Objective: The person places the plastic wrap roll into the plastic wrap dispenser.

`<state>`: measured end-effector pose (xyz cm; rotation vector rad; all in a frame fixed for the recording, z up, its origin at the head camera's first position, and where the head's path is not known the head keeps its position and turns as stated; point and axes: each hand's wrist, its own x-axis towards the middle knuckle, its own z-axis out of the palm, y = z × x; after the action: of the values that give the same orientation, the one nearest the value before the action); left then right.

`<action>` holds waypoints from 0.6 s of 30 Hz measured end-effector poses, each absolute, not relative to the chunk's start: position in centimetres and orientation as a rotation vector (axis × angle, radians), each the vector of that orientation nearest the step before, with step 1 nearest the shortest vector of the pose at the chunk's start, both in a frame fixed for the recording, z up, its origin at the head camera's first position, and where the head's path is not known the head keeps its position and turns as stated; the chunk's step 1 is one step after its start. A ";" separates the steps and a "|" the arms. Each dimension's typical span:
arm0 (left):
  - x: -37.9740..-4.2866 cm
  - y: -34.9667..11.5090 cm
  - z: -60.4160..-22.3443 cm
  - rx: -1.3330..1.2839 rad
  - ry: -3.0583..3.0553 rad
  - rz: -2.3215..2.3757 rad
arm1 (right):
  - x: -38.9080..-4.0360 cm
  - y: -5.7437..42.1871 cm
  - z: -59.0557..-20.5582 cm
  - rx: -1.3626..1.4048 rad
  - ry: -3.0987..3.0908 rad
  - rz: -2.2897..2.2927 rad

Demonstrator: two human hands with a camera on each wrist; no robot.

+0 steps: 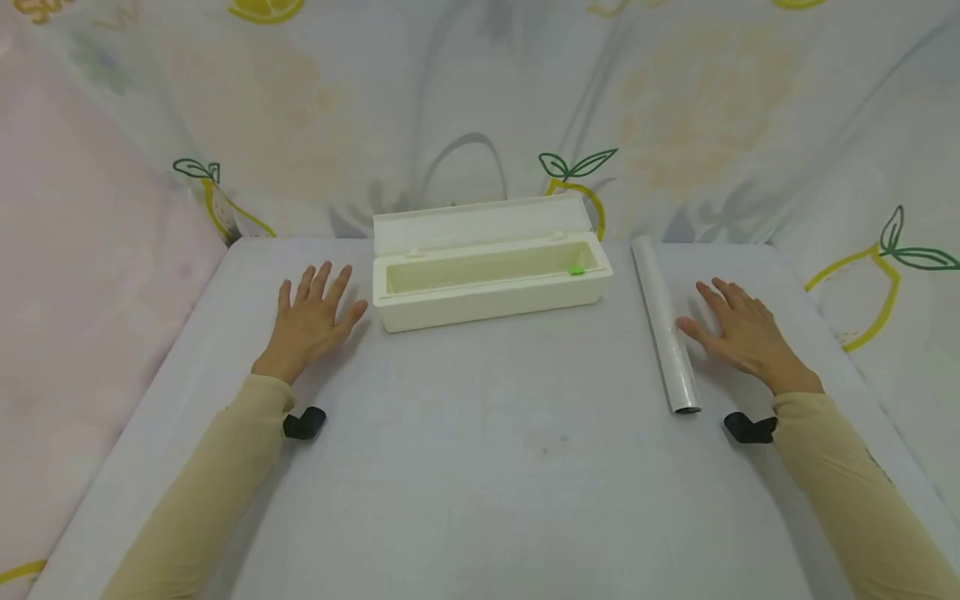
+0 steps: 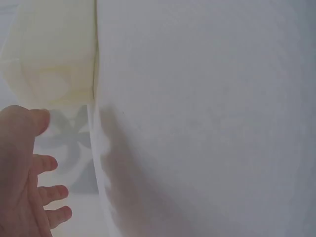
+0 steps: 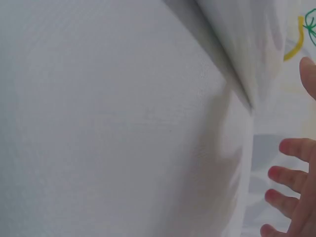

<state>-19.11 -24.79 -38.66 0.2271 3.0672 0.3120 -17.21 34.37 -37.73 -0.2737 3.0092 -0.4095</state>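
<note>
1. Head view: left hand (image 1: 306, 321) released, fingers spread, over the tabletop (image 1: 480, 483). Cream box (image 1: 487, 307) just right of it, lid (image 1: 483, 227) tipped up on the far side, green piece (image 1: 577, 270) at the box end away from that hand. Right hand (image 1: 742, 333) also released, fingers extended; shiny white roll (image 1: 663, 333) lies just left of it. Thumb at the roll's edge, can't tell if touching.
2. Left wrist view: fingers apart, grasping nothing; cream box end just beyond the thumb.
3. Right wrist view: fingers apart, hand partly cropped; roll on its thumb side.
</note>
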 end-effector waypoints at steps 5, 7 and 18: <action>-19.1 -24.5 -38.9 0.203 3.085 0.395 | -17.4 34.7 -38.0 -0.228 2.936 -0.542; -19.1 -24.3 -38.9 0.210 3.100 0.439 | -17.4 34.7 -38.0 -0.214 2.913 -0.578; -19.3 -23.5 -38.7 0.114 3.094 0.920 | -17.2 33.8 -37.5 -0.230 2.858 -0.754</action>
<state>-19.31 -23.49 -38.74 0.1141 3.0938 0.9196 -17.15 33.83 -37.49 -0.2295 2.8581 -0.7537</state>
